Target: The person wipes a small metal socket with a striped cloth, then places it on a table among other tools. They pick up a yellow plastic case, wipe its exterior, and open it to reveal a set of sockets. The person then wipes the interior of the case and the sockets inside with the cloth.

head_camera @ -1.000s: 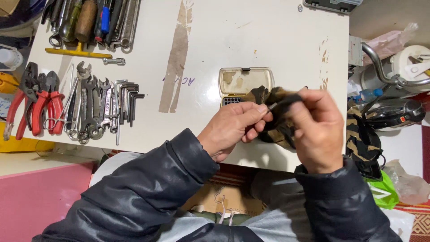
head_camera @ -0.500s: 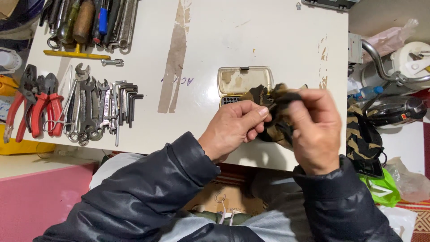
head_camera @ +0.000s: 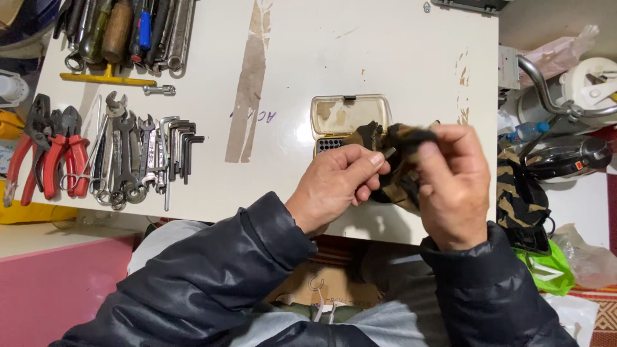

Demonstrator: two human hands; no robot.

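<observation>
My left hand [head_camera: 337, 183] pinches a small metal bit [head_camera: 389, 152] between thumb and fingers. A camouflage-patterned rag [head_camera: 392, 168] is wrapped around the bit's other end, and my right hand [head_camera: 450, 186] grips that rag. Both hands hover over the near edge of the white table [head_camera: 360, 58]. Just behind them lies an open bit case [head_camera: 347, 119] with a clear lid and a black tray of holes, partly hidden by the rag.
Red-handled pliers [head_camera: 48, 154], a row of wrenches [head_camera: 125, 154] and hex keys [head_camera: 183, 144] lie at the left. More tools [head_camera: 125, 32] are piled at the top left. A motorbike handlebar [head_camera: 553, 96] and helmet [head_camera: 565, 160] stand at the right.
The right hand has slid the rag back and forth along the bit, covering it and then exposing a short piece. The left hand has stayed almost still.
</observation>
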